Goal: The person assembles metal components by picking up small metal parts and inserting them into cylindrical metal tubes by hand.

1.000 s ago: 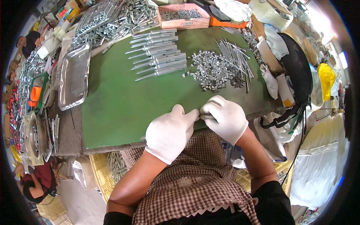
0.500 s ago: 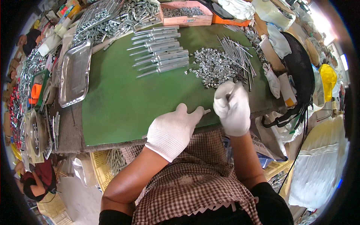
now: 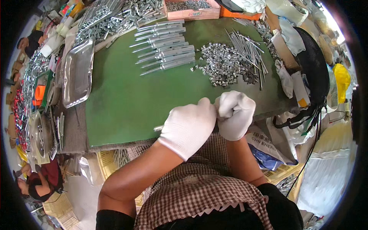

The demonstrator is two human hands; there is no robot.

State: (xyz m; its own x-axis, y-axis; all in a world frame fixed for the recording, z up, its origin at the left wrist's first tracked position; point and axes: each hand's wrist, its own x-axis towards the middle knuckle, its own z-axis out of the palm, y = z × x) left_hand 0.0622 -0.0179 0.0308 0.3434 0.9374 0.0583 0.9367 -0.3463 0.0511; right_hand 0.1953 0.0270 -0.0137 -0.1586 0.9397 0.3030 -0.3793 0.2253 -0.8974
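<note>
Both my hands wear white knit gloves and meet above the front edge of the green mat [image 3: 119, 111]. My left hand [image 3: 190, 125] is closed around a slim metal tube [image 3: 158, 128]; only its end shows at the wrist side. My right hand [image 3: 235, 115] is pinched against the left fingertips, and whatever it holds is hidden. Beyond them lies a pile of small silver metal fittings [image 3: 221, 63], with a little cluster of dark short pins [image 3: 251, 78] at its near right. Long thin metal rods [image 3: 251, 53] lie beside the pile. Several pointed metal tools [image 3: 168, 57] form a row farther left.
A shiny metal tray [image 3: 78, 73] stands at the mat's left. Heaped metal tubes [image 3: 122, 19] and a pink box of small parts [image 3: 191, 10] line the back. A black mesh chair back [image 3: 314, 65] is at the right. Another person [image 3: 42, 182] sits at lower left.
My right hand has come from near the dark pins back to the left hand, and its fingers have closed. The left hand has moved slightly right, and the tube's tip is now hidden.
</note>
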